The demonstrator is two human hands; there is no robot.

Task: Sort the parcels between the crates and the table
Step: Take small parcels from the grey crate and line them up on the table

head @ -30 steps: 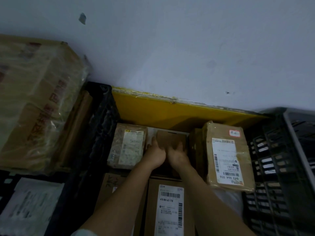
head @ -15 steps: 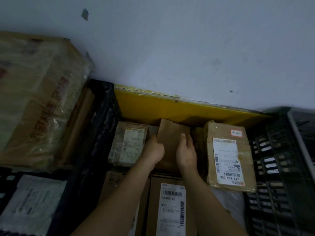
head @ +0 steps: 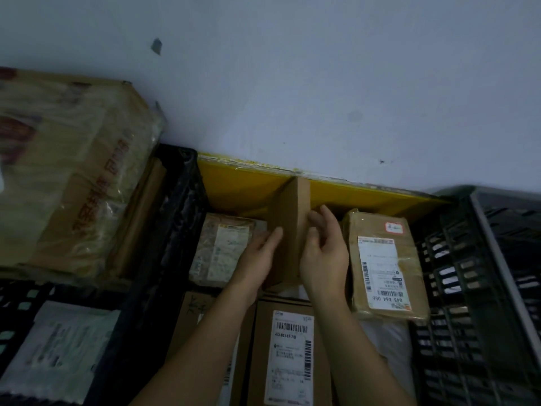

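Gripping flat cardboard box [head: 288,230], both hands [head: 292,253].

You face a pale, bluish-white plastered wall [head: 322,83] that fills the upper half of the view. It carries a small dark chip [head: 157,46] at upper left and a few faint specks towards the right. Along its foot runs a yellow band [head: 240,183] with flaking paint on its upper edge. The lighting is dim and even.
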